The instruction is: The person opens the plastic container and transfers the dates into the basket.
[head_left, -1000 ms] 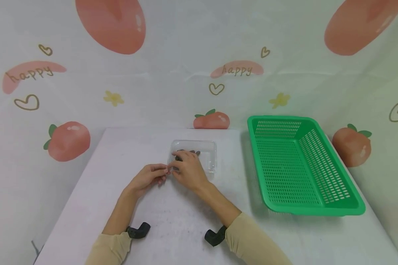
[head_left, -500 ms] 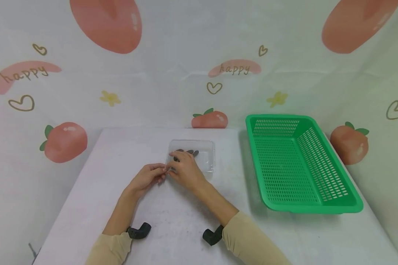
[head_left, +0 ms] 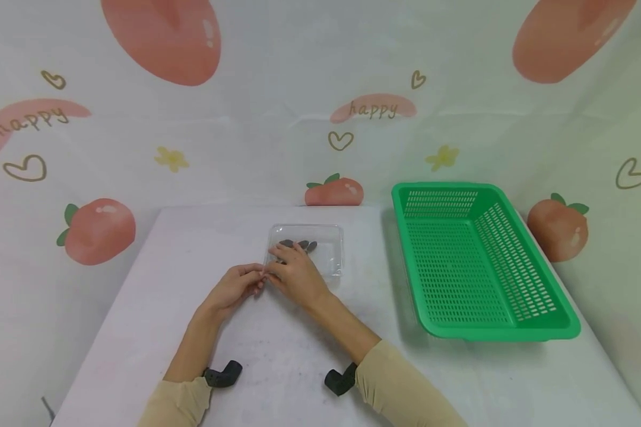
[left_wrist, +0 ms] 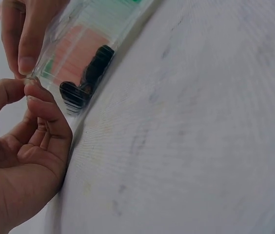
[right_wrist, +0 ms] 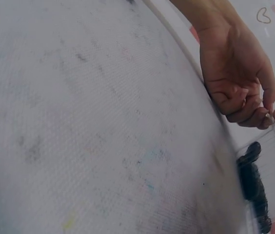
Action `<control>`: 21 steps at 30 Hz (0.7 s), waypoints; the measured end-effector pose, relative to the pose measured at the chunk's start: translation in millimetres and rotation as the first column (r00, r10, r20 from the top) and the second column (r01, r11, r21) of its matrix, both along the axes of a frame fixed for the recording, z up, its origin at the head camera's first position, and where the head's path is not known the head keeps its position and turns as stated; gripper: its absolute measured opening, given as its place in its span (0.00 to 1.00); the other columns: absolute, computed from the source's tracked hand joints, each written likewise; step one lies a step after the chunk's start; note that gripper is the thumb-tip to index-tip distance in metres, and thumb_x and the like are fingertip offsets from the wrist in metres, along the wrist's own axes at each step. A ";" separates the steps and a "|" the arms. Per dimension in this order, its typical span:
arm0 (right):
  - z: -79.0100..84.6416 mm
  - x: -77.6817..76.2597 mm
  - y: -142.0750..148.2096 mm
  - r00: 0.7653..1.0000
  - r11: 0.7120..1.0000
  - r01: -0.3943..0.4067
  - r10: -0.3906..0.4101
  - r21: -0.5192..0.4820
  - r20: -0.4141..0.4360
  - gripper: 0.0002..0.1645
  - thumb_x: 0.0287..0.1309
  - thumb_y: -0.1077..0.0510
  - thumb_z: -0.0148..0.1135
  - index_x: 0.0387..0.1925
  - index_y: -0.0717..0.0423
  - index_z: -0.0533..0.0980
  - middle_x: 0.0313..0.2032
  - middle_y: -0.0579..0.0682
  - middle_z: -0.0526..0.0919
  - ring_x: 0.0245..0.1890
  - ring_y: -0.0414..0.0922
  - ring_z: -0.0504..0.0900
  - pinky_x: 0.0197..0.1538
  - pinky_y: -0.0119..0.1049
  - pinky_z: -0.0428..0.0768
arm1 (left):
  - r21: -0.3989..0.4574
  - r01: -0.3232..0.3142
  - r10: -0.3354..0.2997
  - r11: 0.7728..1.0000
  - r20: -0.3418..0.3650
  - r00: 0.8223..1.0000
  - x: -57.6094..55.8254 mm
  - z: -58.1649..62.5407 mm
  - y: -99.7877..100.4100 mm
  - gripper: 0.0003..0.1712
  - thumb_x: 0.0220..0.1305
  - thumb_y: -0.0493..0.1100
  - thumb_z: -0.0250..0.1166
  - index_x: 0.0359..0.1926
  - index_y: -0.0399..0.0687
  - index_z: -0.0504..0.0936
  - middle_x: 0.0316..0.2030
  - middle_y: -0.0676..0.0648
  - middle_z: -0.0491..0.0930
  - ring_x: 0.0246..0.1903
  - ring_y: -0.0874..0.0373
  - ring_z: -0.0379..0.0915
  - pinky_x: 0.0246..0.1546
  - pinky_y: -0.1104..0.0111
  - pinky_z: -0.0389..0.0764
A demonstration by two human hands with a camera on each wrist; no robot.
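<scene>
A clear plastic box (head_left: pixel 328 255) with several dark oblong pieces (head_left: pixel 312 245) in it stands near the back middle of the white table. My left hand (head_left: pixel 232 289) pinches the box's near left corner between thumb and index finger. At that same corner my right hand (head_left: pixel 302 280) pinches the thin rim, its other fingers spread over the box and covering part of the contents. In the left wrist view the fingertips of both hands meet at the rim, beside dark pieces (left_wrist: pixel 96 68) seen through the box wall. The right wrist view shows my left hand (right_wrist: pixel 237 80) with its lower fingers curled in.
A large green plastic basket (head_left: pixel 459 270) stands on the right of the table (head_left: pixel 278 379). Behind the table hangs a white cloth (head_left: pixel 256 148) printed with fruit and lettering. Black devices (head_left: pixel 224 375) are strapped at both wrists.
The whole head view has shifted slightly, so everything appears further left. My right fingers have slid a little toward the near left corner, uncovering more of the dark pieces. Both hands stay at the rim.
</scene>
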State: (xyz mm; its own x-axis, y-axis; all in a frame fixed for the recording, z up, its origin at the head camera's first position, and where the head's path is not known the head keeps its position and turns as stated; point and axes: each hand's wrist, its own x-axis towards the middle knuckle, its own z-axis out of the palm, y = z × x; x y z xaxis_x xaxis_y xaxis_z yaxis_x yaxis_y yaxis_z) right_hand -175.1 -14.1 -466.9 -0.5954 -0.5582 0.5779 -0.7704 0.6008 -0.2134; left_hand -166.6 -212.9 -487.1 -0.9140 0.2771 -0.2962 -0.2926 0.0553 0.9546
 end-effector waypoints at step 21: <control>0.7 -6.0 3.8 0.969 1.000 0.012 -0.007 0.019 -0.249 0.15 0.55 0.56 0.74 0.45 0.49 0.86 0.52 0.52 0.85 0.55 0.50 0.82 0.58 0.51 0.78 | 0.029 0.023 -0.022 0.999 -0.034 0.999 0.9 1.7 -1.6 0.16 0.73 0.36 0.55 0.51 0.22 0.73 0.33 0.48 0.76 0.31 0.62 0.70 0.28 0.75 0.73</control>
